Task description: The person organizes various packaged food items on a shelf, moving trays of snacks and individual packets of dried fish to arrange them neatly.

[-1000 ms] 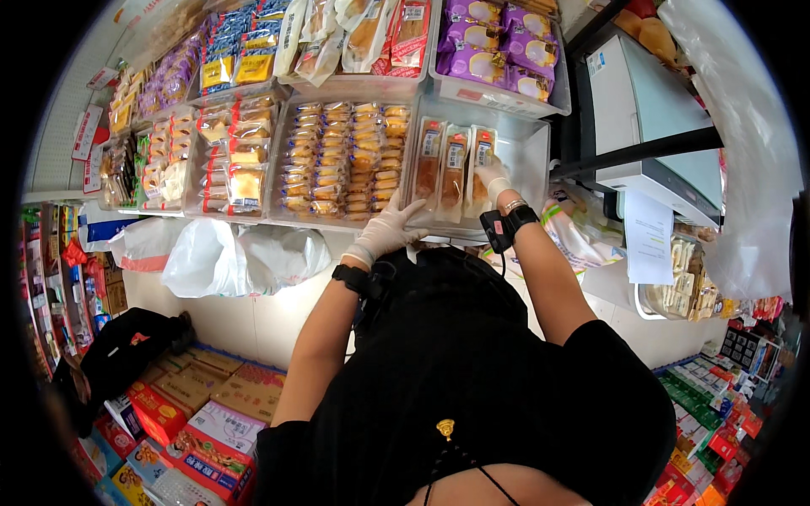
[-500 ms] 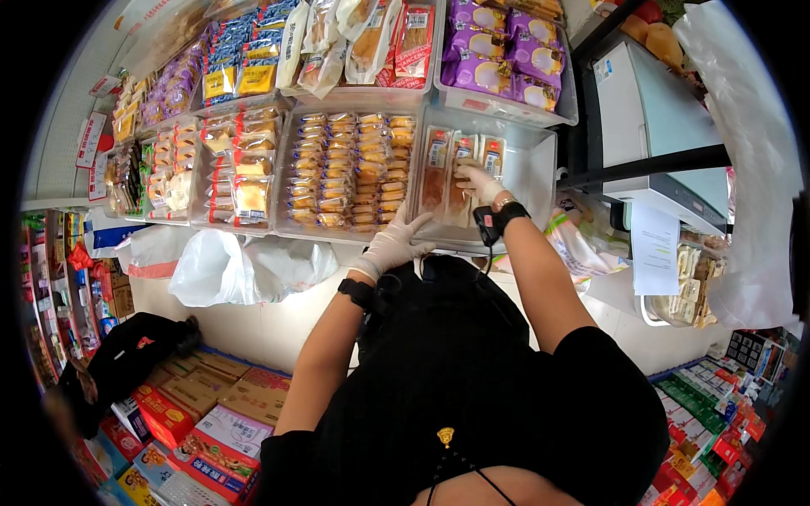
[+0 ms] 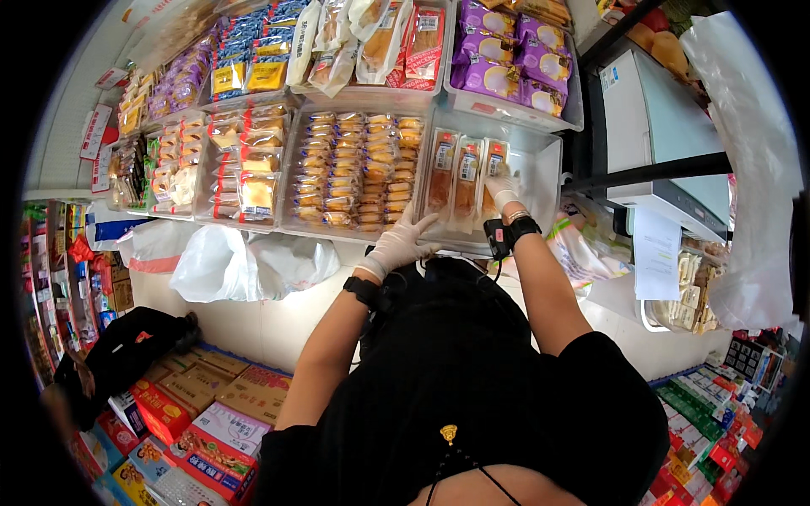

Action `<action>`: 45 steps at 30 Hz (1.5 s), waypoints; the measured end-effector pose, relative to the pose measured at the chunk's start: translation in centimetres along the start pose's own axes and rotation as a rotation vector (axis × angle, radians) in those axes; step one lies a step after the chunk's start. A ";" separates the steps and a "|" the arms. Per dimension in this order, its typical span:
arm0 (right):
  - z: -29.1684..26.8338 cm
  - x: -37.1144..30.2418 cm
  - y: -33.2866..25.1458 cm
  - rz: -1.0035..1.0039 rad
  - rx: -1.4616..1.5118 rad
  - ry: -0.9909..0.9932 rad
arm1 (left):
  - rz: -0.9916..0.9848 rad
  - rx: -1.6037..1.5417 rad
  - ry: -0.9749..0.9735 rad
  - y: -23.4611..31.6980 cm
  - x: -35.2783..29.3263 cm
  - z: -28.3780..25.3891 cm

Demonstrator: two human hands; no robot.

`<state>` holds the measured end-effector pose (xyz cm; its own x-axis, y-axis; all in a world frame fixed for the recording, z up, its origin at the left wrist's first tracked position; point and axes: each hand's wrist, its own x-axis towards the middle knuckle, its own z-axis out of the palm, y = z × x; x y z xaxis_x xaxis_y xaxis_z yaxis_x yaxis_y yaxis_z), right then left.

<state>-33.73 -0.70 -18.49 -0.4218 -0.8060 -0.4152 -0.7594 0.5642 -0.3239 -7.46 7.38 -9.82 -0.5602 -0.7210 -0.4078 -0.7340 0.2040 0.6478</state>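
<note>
A clear plastic bin (image 3: 540, 169) on a shop shelf holds three long wrapped pastry packs (image 3: 466, 179) standing side by side. My right hand (image 3: 504, 191), in a white glove, rests on the rightmost pack inside that bin. My left hand (image 3: 401, 243), also gloved, lies with fingers spread on the bin's front edge, below the leftmost pack. Each wrist carries a black band with a small device.
Neighbouring bins hold small wrapped cakes (image 3: 359, 173), yellow packs (image 3: 245, 173) and purple packs (image 3: 506, 63). White plastic bags (image 3: 245, 261) hang under the shelf. Cardboard boxes (image 3: 202, 405) sit on the floor at left. A white cabinet (image 3: 666, 143) stands at right.
My right hand has moved down and right inside the bin onto the rightmost pack. My left hand has shifted slightly right along the bin's front edge.
</note>
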 end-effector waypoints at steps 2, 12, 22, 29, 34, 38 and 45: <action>-0.9 -0.2 -1.4 -0.186 -0.011 0.179 | 0.037 0.009 0.019 -0.2 0.1 0.5; -3.2 4.0 -7.6 -0.277 -0.594 -0.342 | 0.099 0.135 0.130 0.0 0.0 0.8; -2.2 5.2 -5.9 -0.327 -0.644 -0.374 | 0.103 0.051 0.095 0.1 0.4 0.3; -3.3 5.0 -6.1 -0.401 -0.557 -0.320 | 0.060 0.135 0.062 0.1 0.3 0.2; -2.0 5.9 -1.2 -0.411 0.168 -0.241 | 0.069 0.151 0.274 1.8 1.0 -1.7; -3.0 5.2 -1.3 -0.216 0.048 -0.175 | 0.102 0.086 0.547 2.5 2.8 -2.6; -0.8 4.7 -0.7 -0.066 0.254 -0.096 | 0.119 -0.133 0.709 4.4 3.6 -3.1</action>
<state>-35.55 -5.06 -19.58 -0.3175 -0.8286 -0.4610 -0.6297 0.5478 -0.5508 -11.52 3.67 -6.44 -0.2175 -0.9636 0.1556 -0.6052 0.2582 0.7531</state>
